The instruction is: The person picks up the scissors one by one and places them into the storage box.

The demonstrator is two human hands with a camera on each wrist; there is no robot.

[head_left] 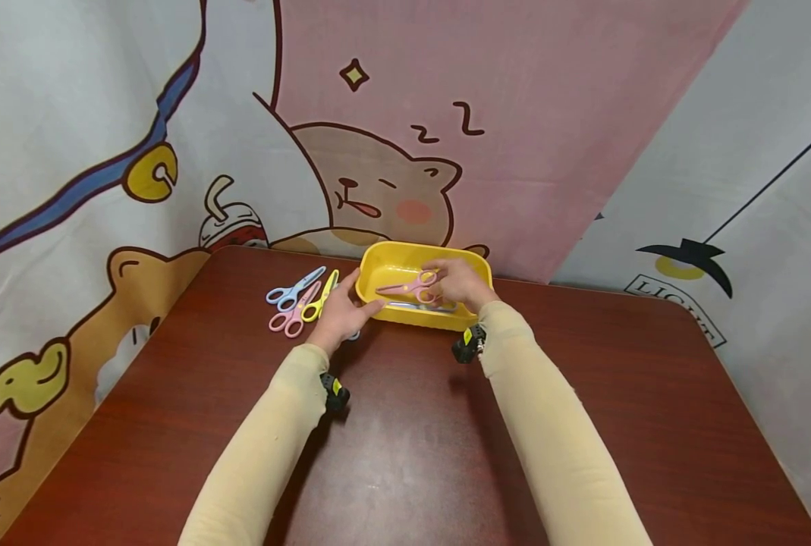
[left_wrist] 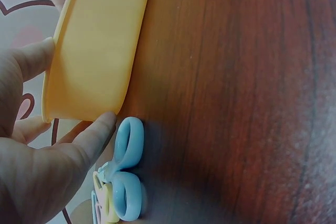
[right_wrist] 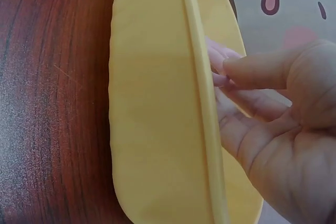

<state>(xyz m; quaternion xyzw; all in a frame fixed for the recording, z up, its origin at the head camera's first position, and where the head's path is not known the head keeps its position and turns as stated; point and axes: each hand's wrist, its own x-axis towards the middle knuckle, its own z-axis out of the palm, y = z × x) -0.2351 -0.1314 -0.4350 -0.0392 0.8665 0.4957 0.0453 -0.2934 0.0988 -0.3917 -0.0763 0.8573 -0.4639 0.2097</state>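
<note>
A yellow plastic basket [head_left: 419, 254] stands at the back of the table. My left hand [head_left: 340, 312] grips its left end, thumb at the front rim and fingers round the side. Over the basket, my right hand [head_left: 454, 280] pinches pink scissors [head_left: 405, 289] by the handle loops, blades pointing left. In the right wrist view the basket wall [right_wrist: 157, 93] hides most of those scissors. A slim pale-blue item [head_left: 412, 305] lies inside along the front wall. Blue scissor handles [left_wrist: 129, 145] sit on the table beside my left fingers, mostly hidden by that hand in the head view.
Left of my left hand lie blue scissors [head_left: 289, 296], pink scissors [head_left: 297, 315] and yellow scissors [head_left: 316, 305], close together and overlapping. A printed cloth [head_left: 548, 152] hangs behind the dark red wooden table [head_left: 405, 455].
</note>
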